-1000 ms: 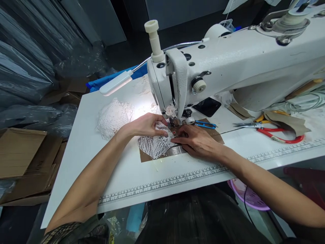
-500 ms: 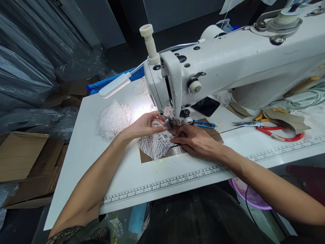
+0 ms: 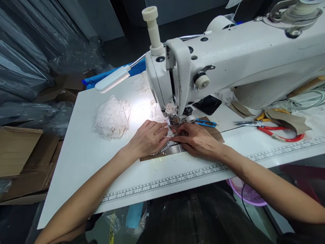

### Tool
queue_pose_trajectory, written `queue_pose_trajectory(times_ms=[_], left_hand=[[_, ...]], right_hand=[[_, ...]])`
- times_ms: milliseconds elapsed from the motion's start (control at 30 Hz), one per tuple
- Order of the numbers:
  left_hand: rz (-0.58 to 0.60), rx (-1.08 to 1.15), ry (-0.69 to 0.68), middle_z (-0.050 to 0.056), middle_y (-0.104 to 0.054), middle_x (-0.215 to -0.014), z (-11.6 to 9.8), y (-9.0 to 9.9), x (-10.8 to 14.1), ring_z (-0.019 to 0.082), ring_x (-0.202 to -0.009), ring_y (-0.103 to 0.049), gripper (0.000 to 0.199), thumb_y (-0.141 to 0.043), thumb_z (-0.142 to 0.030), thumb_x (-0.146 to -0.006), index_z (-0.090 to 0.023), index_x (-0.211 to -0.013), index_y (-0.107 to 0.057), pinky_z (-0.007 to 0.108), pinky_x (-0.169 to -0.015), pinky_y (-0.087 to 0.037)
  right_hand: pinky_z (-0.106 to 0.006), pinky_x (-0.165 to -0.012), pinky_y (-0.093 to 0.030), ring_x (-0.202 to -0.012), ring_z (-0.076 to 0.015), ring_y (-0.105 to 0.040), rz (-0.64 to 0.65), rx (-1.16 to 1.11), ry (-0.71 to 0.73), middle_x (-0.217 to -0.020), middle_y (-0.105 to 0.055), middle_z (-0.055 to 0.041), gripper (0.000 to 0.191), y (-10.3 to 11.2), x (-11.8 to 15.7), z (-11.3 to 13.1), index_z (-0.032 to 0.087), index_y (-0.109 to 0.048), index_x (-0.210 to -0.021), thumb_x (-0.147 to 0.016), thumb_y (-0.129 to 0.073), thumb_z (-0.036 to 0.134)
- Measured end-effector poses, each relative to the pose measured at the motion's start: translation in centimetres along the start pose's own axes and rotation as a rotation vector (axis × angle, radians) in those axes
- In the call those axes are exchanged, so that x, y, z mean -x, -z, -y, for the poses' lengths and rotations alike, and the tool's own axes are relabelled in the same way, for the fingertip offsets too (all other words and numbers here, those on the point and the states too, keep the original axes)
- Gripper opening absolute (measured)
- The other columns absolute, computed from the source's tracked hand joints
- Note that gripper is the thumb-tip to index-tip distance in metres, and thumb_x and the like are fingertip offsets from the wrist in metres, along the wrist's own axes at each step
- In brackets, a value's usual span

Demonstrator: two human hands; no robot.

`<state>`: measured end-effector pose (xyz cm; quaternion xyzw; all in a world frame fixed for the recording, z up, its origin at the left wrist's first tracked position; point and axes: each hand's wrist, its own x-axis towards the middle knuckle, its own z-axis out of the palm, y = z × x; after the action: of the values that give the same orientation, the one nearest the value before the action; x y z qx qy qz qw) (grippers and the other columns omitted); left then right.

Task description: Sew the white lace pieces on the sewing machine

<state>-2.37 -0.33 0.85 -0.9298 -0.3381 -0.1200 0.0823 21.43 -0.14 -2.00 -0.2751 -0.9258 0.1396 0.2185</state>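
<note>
White lace (image 3: 156, 112) lies at the presser foot of a white sewing machine (image 3: 228, 57), partly behind the needle area and partly under my fingers. My left hand (image 3: 149, 137) is palm down over the lace, left of the foot, its fingertips pressed together on the fabric. Close by on the right, my right hand (image 3: 199, 139) has its fingers bent and pinched at the lace edge, just in front of the foot. A pile of lace (image 3: 113, 117) rests on the table to the left.
Blue thread snips (image 3: 205, 123) lie behind my right hand, with a black phone (image 3: 207, 104) beyond. Red-handled scissors (image 3: 279, 133) are at the right. A white lamp (image 3: 113, 79) hangs over the back left. A printed ruler (image 3: 169, 183) runs along the table's front edge.
My left hand has turned palm down and moved over the lace, covering the part that was spread in front. The lace now extends behind it. My right hand has barely moved. The view has shifted slightly.
</note>
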Motion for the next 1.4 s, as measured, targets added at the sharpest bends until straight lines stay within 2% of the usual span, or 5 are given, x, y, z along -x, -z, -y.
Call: queue_pose_trajectory(times_ms=[133,267,533,933,1400], left_hand=[[0.102,-0.061,-0.009,0.015,-0.061,-0.122,-0.5,-0.4,0.2,0.025,-0.095,-0.06,0.035,-0.045,-0.039,-0.096,-0.013,-0.116,-0.058,0.037,-0.075,-0.043],[0.134,-0.066,0.018,0.017,-0.06,-0.125,-0.7,-0.5,0.1,0.028,-0.096,-0.06,0.042,-0.042,-0.041,-0.097,-0.01,-0.12,-0.057,0.039,-0.076,-0.042],[0.031,0.098,0.123,0.011,-0.057,-0.133,-0.1,-1.5,-0.1,0.028,-0.11,-0.056,0.033,-0.04,-0.033,-0.098,-0.016,-0.119,-0.058,0.043,-0.085,-0.04],[-0.058,0.089,0.088,0.012,-0.057,-0.133,0.3,-2.3,0.2,0.027,-0.109,-0.057,0.032,-0.046,-0.031,-0.095,-0.015,-0.12,-0.057,0.047,-0.091,-0.042],[-0.033,0.063,0.075,0.013,-0.055,-0.135,0.2,-2.4,0.4,0.028,-0.113,-0.054,0.037,-0.042,-0.034,-0.097,-0.011,-0.122,-0.057,0.045,-0.092,-0.041]], right_hand=[[-0.043,-0.087,-0.046,-0.103,-0.0249,-0.05,0.002,0.01,-0.002,-0.109,-0.055,-0.0095,0.033,-0.1,0.1,0.0,0.03,-0.064,-0.119,-0.091,-0.05,0.019],[-0.043,-0.089,-0.047,-0.104,-0.0239,-0.051,0.01,-0.003,0.007,-0.108,-0.055,-0.0094,0.033,-0.1,0.1,0.1,0.029,-0.063,-0.121,-0.092,-0.05,0.02],[-0.043,-0.085,-0.051,-0.1,-0.0232,-0.053,0.013,0.025,-0.043,-0.108,-0.053,-0.0108,0.033,-0.2,0.0,-0.1,0.025,-0.063,-0.121,-0.093,-0.048,0.02],[-0.04,-0.083,-0.052,-0.095,-0.0209,-0.054,-0.038,0.002,-0.056,-0.106,-0.052,-0.0098,0.031,-0.4,-0.2,-0.3,0.025,-0.065,-0.118,-0.092,-0.049,0.019],[-0.04,-0.082,-0.052,-0.095,-0.0217,-0.056,-0.083,0.0,-0.059,-0.108,-0.054,-0.0097,0.032,-1.0,0.0,-0.3,0.026,-0.066,-0.119,-0.091,-0.051,0.02]])
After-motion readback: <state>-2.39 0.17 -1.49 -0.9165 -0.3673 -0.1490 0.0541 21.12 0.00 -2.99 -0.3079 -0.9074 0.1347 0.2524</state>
